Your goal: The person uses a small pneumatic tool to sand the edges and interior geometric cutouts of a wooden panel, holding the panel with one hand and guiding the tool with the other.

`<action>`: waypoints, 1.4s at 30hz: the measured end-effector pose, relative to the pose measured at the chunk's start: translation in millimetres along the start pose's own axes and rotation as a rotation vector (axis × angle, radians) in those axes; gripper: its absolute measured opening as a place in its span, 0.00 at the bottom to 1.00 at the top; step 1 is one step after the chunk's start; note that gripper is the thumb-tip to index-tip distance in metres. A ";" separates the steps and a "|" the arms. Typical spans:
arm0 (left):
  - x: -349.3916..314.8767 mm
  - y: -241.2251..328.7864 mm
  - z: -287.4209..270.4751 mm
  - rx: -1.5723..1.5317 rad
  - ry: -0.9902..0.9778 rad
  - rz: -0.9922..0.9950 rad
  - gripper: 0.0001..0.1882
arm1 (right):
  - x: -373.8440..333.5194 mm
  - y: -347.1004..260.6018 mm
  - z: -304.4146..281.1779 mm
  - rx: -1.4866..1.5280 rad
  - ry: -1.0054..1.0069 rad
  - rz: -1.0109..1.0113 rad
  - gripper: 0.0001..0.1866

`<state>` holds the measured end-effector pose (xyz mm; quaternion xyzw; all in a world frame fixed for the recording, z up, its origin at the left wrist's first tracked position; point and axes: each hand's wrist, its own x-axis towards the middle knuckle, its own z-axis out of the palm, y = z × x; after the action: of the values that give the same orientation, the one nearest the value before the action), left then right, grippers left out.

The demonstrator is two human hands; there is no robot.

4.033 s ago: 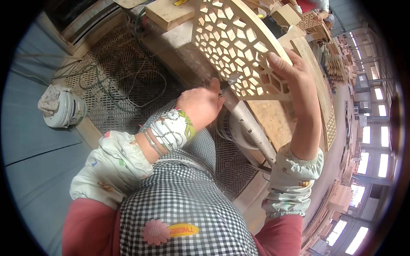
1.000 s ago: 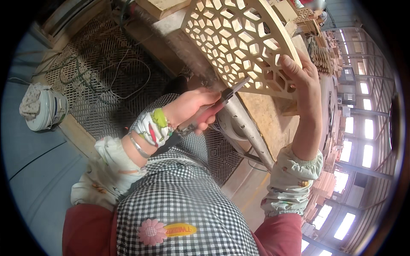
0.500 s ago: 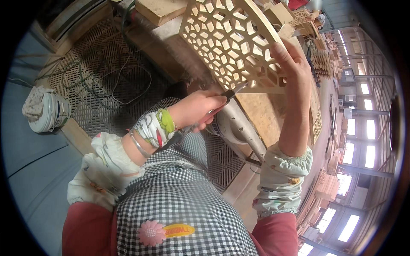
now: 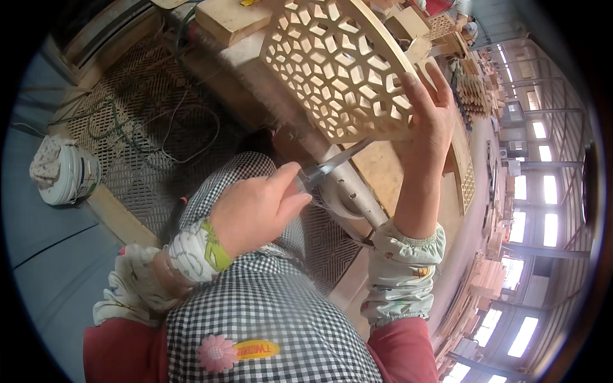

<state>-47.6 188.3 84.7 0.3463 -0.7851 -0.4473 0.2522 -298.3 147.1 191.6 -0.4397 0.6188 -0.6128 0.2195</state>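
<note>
My left hand (image 4: 255,207) is closed around a slim hand tool with a metal blade (image 4: 341,159); its handle is mostly hidden in my fist, so its exact kind is unclear. The blade points up and right, its tip near the lower edge of a pale wooden lattice panel (image 4: 341,69). This panel is cut through with many angular holes, has a curved right edge and stands tilted over the workbench (image 4: 380,169). At that right edge, my right hand (image 4: 432,118) grips the panel, thumb on the near side and fingers spread beyond the edge.
A thick wooden block (image 4: 231,20) lies on the bench's far left. On the left, a white bucket (image 4: 80,172) has a pale cloth over it. Cables (image 4: 167,137) trail across the slatted floor mat (image 4: 137,83). Stacked wooden parts (image 4: 472,89) stand at right; another person (image 4: 469,27) is far off.
My left hand has drawn back down and left with the tool, whose blade shows more now. My right hand's fingers have spread, and the panel appears slightly further left.
</note>
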 end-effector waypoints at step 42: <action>-37.6 -16.5 -6.8 -0.437 0.009 -0.223 0.34 | -44.5 65.2 0.8 -0.198 0.122 -0.455 0.31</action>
<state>-13.7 207.7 70.2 0.3701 -0.6254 -0.6301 0.2737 -292.6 174.0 117.6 -0.5493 0.5728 -0.6083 -0.0059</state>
